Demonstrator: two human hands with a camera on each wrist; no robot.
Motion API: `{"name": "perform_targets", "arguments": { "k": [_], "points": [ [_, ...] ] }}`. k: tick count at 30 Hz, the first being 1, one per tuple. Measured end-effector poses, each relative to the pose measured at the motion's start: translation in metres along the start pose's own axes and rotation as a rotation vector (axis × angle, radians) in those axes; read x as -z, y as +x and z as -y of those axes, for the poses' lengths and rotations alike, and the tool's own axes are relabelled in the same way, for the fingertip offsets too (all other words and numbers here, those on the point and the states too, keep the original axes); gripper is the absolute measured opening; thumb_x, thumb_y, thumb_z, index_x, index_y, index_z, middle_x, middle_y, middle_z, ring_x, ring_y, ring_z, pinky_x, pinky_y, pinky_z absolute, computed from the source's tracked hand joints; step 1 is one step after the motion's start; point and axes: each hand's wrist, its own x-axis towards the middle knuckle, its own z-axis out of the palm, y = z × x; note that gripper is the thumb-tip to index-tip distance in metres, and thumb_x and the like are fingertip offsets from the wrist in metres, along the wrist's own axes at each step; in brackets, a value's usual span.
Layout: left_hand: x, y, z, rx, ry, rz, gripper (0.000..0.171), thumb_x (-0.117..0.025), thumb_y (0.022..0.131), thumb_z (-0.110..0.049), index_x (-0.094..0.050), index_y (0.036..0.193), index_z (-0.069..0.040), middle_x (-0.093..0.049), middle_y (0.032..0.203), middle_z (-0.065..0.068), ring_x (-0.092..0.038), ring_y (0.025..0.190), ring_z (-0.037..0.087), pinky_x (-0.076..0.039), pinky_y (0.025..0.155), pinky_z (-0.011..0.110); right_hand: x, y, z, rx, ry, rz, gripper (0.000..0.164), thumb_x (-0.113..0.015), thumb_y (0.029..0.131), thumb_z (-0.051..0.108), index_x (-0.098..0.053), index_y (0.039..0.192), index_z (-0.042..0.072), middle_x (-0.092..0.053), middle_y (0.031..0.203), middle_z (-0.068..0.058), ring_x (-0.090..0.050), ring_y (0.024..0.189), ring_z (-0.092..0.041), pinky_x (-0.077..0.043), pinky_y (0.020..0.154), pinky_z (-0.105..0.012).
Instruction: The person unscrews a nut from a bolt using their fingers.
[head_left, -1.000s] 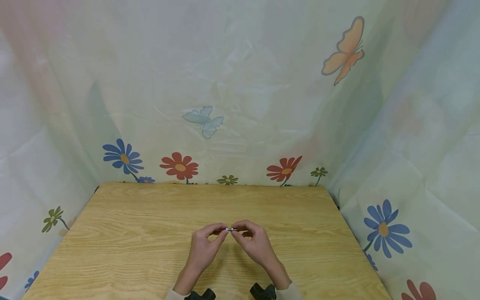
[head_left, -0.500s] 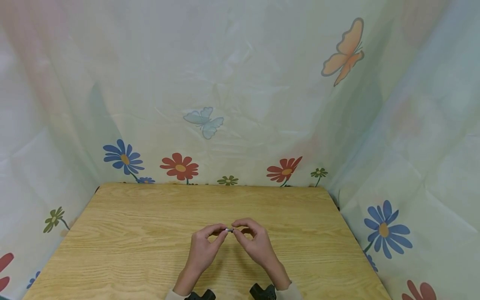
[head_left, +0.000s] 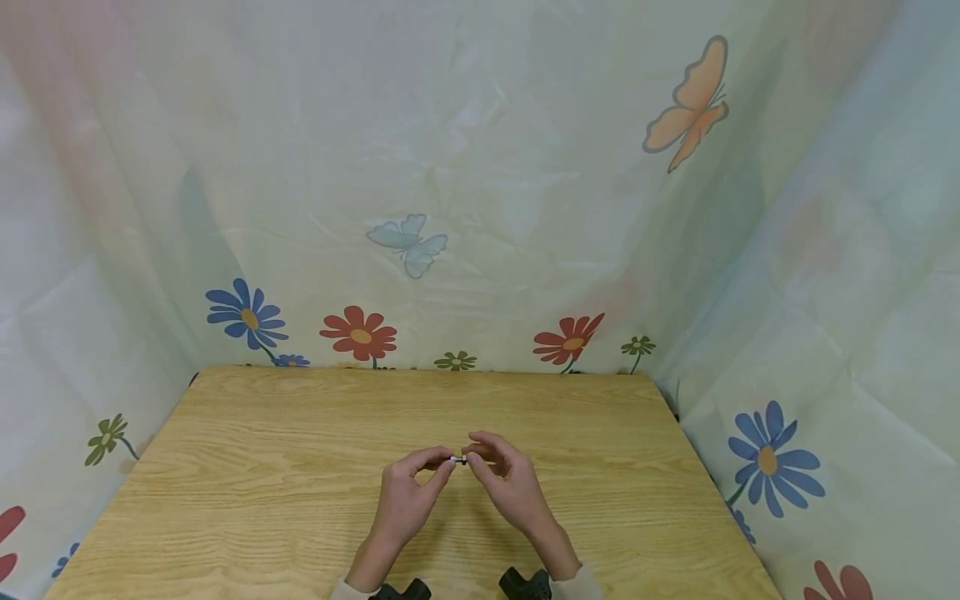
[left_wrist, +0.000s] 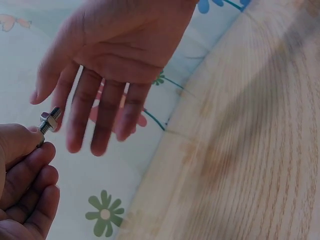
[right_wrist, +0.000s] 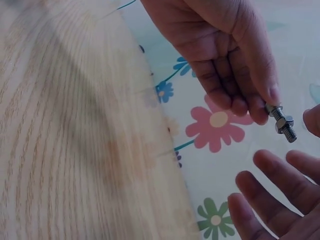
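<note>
My left hand (head_left: 405, 498) pinches the head end of a small metal bolt (left_wrist: 55, 111) between thumb and curled forefinger. A hex nut (left_wrist: 49, 121) sits partway along the thread, best seen in the two wrist views. My right hand (head_left: 519, 490) hovers just beyond the bolt's free end. Its thumb and forefinger stand apart on either side of the thread, and the other fingers extend loosely in the right wrist view. Under the left fingertips the bolt's head is mostly hidden.
Both hands are raised over a wooden table (head_left: 300, 433). A pale curtain (head_left: 480, 167) printed with flowers and butterflies hangs behind the table and along both sides. Black wrist devices (head_left: 527, 583) show at the bottom of the head view.
My right forefinger has lifted up and away from the bolt, widening the gap to the thumb and uncovering the nut end. The left hand stays in place with its grip on the bolt.
</note>
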Motion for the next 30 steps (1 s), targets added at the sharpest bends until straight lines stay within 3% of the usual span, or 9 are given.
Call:
{"name": "perform_targets", "arguments": {
  "k": [6,11,14,24,30],
  "points": [
    [-0.0001,0.0,0.0005,0.008,-0.01,-0.004,0.008,-0.077,0.093,-0.015,-0.08,0.101,-0.013,-0.078,0.098,-0.007,-0.073,0.087,0.01,-0.062,0.079,0.037,0.0002,0.0,0.0014,-0.063,-0.011,0.015,0.028,-0.062,0.104,0.036,-0.075,0.116,0.014,-0.078,0.103,-0.005,-0.074,0.096,-0.018,-0.058,0.085,-0.026],
    [-0.0005,0.0,0.0011,-0.002,-0.012,-0.008,0.011,-0.078,0.093,-0.015,-0.079,0.101,-0.023,-0.078,0.096,-0.009,-0.074,0.086,0.01,-0.062,0.078,0.035,-0.0006,0.0005,0.0007,-0.063,-0.033,0.011,0.029,-0.062,0.104,0.035,-0.079,0.101,0.012,-0.077,0.088,-0.003,-0.072,0.089,-0.019,-0.054,0.076,-0.024],
    [-0.0005,-0.0002,0.001,-0.01,-0.012,-0.007,0.011,-0.078,0.093,-0.015,-0.079,0.101,-0.022,-0.078,0.096,-0.009,-0.074,0.086,0.01,-0.063,0.078,0.037,-0.0011,0.0004,0.0002,-0.064,-0.03,0.012,0.027,-0.063,0.104,0.032,-0.079,0.097,0.013,-0.076,0.083,-0.001,-0.071,0.087,-0.018,-0.052,0.071,-0.024],
    [-0.0003,-0.0008,-0.0003,-0.019,0.002,-0.001,0.01,-0.077,0.094,-0.015,-0.079,0.103,-0.018,-0.078,0.097,-0.006,-0.073,0.087,0.008,-0.063,0.078,0.041,-0.0003,0.0004,-0.0014,-0.04,-0.018,0.036,0.022,-0.064,0.103,0.028,-0.079,0.103,0.012,-0.077,0.092,-0.007,-0.074,0.087,-0.022,-0.058,0.078,-0.025],
    [-0.0006,-0.0009,0.0001,-0.004,0.006,0.005,0.01,-0.077,0.094,-0.016,-0.079,0.103,-0.018,-0.078,0.096,-0.007,-0.073,0.088,0.009,-0.062,0.079,0.04,0.0015,0.0005,-0.0005,-0.011,-0.065,0.042,0.017,-0.069,0.101,0.032,-0.078,0.107,0.019,-0.078,0.1,-0.001,-0.074,0.093,-0.02,-0.058,0.084,-0.029]
  ]
}}
